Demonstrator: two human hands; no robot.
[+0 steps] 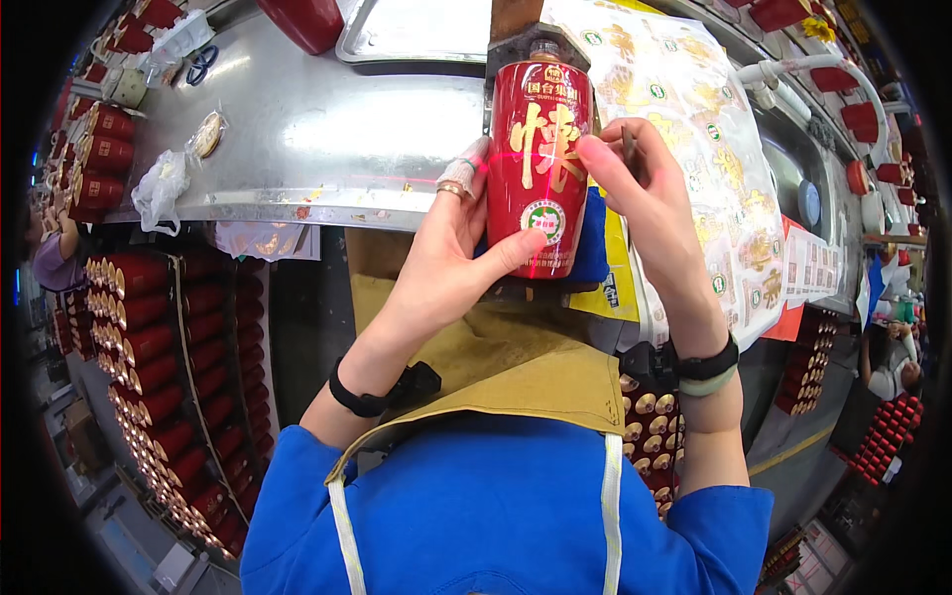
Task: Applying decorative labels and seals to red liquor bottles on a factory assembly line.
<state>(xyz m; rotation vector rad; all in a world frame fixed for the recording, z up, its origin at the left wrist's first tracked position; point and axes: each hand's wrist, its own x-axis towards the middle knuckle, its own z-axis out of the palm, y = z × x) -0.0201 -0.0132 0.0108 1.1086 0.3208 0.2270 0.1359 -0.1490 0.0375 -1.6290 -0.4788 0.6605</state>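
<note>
A red bottle [514,203] with gold lettering and a round green-and-white sticker [543,218] lies in front of me, its neck pointing away. My left hand [451,243] is closed around its lower left side, thumb across the front near the sticker. A whitish wrap covers one of the left fingers. On the bottle's right side, my right hand [654,193] has its fingertips bent at the edge of the large gold character. A thin dark tool [629,147] shows between the right fingers; its exact kind is unclear. Thin red light lines cross the bottle.
Sheets of gold decals [724,188] cover the table on the right. A metal worktop [337,139] stretches left, bearing a plastic bag [161,193], scissors [202,64] and another red bottle [305,22]. A metal tray [416,30] lies behind. Stacked red bottles [203,367] stand at lower left.
</note>
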